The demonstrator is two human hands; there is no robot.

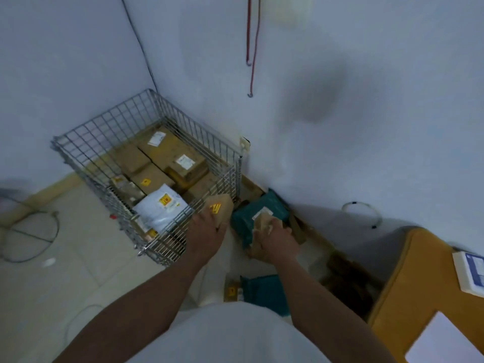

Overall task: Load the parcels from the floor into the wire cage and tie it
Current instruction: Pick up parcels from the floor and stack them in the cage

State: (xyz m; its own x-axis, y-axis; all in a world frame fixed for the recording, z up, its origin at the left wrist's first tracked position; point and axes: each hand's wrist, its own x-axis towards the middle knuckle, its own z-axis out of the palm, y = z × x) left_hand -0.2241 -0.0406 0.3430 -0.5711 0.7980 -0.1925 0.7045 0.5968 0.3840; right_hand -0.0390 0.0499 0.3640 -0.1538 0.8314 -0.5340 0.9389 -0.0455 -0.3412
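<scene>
A wire cage (78, 142) stands in the room's corner. It holds several brown boxes (167, 150) and a white mailer bag (159, 208). My left hand (204, 229) grips a small brown parcel (222, 205) with a yellow sticker, right at the cage's near right corner. My right hand (275, 239) grips another brown parcel (262, 224) just above a teal mailer bag (251, 213) that lies on the floor by the wall. A second teal bag (264, 286) and a small yellow-labelled parcel (233, 292) lie on the floor near my body.
A red cord with hooks (252, 48) hangs on the wall above. A large yellow-brown box (408, 292) with white labels stands at the right. A dark brown item (351, 281) lies beside it. Cables (31, 231) loop on the floor at the left.
</scene>
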